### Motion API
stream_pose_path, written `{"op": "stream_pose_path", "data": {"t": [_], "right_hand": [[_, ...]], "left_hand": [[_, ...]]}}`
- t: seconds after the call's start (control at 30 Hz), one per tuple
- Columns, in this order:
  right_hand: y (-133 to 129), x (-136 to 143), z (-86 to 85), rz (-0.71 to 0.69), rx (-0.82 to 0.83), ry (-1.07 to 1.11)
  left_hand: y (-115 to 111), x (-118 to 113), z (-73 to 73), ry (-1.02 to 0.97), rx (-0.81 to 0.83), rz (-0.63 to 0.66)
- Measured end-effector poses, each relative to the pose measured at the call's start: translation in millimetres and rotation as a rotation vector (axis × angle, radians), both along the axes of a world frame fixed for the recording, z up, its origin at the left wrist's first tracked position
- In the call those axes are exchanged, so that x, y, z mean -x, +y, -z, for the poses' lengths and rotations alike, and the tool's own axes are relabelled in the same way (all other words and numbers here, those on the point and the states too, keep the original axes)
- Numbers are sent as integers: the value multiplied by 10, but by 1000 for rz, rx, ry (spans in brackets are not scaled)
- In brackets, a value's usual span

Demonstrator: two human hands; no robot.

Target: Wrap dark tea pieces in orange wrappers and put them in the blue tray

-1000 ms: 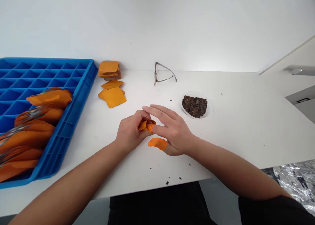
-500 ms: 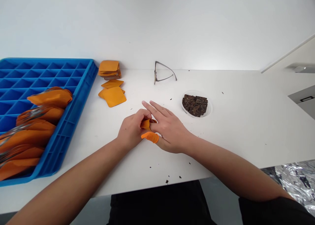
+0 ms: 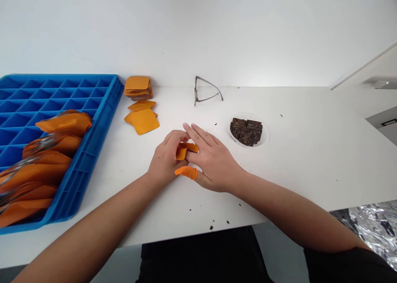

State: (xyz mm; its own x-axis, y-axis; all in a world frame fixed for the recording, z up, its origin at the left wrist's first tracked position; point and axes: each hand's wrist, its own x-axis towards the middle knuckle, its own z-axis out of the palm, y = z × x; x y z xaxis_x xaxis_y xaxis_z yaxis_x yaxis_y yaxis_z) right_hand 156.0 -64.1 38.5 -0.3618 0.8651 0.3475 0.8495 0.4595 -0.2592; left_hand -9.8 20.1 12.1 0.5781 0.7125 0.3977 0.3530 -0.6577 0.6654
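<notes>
Over the middle of the white table, my left hand [image 3: 165, 158] is curled round a small orange packet [image 3: 182, 150], its mouth gaping. My right hand [image 3: 214, 161] lies against it from the right, two fingers stretched out and another finger at the packet's opening. An orange cover [image 3: 188, 172] is on the right thumb. The packet's inside is hidden. To the right, dark brown pressed pieces [image 3: 245, 132] lie in a clear round dish [image 3: 265, 137]. Flat orange packets [image 3: 145, 121] lie left of my hands, with a stack of folded ones [image 3: 137, 87] behind.
A blue divided tray [image 3: 102, 128] at the left holds several filled orange packets [image 3: 66, 123]. Eyeglasses [image 3: 207, 92] lie near the wall. Dark crumbs [image 3: 211, 227] dot the front edge. Crinkled silver foil [image 3: 376, 229] is at the lower right.
The packet between my hands shows more of its orange sides and gapes wider. My right hand's fingers have shifted slightly up, and its covered thumb a little left.
</notes>
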Motion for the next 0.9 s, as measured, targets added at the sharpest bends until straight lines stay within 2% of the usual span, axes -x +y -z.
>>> {"op": "stream_pose_path", "data": {"t": [0.17, 0.37, 0.5, 0.63, 0.83, 0.9], "right_hand": [[-8, 42, 32, -16, -168, 33], [-16, 52, 24, 9, -401, 31], [-10, 37, 13, 60, -509, 0], [-16, 67, -2, 115, -559, -28], [-92, 153, -65, 220, -491, -91], [-95, 172, -61, 228, -522, -110]], "left_hand": [[-5, -21, 8, 10, -17, 53], [8, -30, 8, -148, 76, 32], [27, -30, 5, -218, 79, 47], [34, -29, 13, -254, 112, 45], [27, -50, 49, -310, 220, -12], [7, -57, 52, -335, 252, 4]]}}
